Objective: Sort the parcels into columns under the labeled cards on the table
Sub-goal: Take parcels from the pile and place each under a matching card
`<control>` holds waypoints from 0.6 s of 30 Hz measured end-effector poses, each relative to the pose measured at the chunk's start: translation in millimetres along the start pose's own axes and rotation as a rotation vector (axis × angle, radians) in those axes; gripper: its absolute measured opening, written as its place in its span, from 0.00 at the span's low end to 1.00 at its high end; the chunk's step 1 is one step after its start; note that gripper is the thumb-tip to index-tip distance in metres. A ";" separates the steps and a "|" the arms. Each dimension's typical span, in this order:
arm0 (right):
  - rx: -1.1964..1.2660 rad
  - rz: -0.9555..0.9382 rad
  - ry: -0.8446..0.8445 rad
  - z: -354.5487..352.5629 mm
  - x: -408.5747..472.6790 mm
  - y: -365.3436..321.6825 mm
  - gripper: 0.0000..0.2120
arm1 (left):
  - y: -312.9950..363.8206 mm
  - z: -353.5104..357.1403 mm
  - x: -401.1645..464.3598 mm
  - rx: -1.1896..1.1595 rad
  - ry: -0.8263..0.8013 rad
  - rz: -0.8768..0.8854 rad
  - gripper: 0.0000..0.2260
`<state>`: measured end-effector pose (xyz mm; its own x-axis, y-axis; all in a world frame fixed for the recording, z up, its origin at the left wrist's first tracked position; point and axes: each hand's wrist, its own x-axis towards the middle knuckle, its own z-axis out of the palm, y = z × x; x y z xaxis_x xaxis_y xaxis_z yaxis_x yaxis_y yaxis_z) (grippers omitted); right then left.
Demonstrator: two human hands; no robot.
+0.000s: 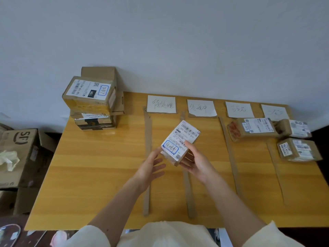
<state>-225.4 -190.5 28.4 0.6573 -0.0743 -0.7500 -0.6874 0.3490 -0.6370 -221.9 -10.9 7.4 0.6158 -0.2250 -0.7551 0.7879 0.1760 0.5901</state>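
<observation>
Head view: my right grip [193,164] holds a small parcel [179,142] above the surface [99,168] middle; my left grip [151,166] is apart, touching it.

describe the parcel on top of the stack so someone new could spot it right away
Start at the far left corner of the yellow table, where a stack of cardboard parcels stands against the wall. The top front parcel sits tilted. Unlike its neighbours, its white label shows a black 15H patch and a blue stamped box.
</observation>
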 end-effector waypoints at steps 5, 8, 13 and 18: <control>0.327 0.059 0.226 -35.4 19.4 -32.8 0.23 | -3.9 18.4 17.9 0.052 0.152 -0.003 0.16; 0.378 0.079 0.306 -48.4 40.6 -53.4 0.26 | -4.0 24.7 25.5 0.079 0.197 -0.005 0.12; 0.469 0.100 0.396 -51.5 73.8 -78.5 0.32 | 1.7 33.7 33.8 0.078 0.248 0.006 0.10; 0.525 0.089 0.402 -50.1 95.7 -90.3 0.31 | 9.3 34.7 37.4 0.077 0.280 0.024 0.11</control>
<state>-116.0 -276.0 5.2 0.3689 -0.3307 -0.8687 -0.4251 0.7711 -0.4740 -191.5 -50.9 -5.4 0.6184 0.0537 -0.7840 0.7776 0.1026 0.6203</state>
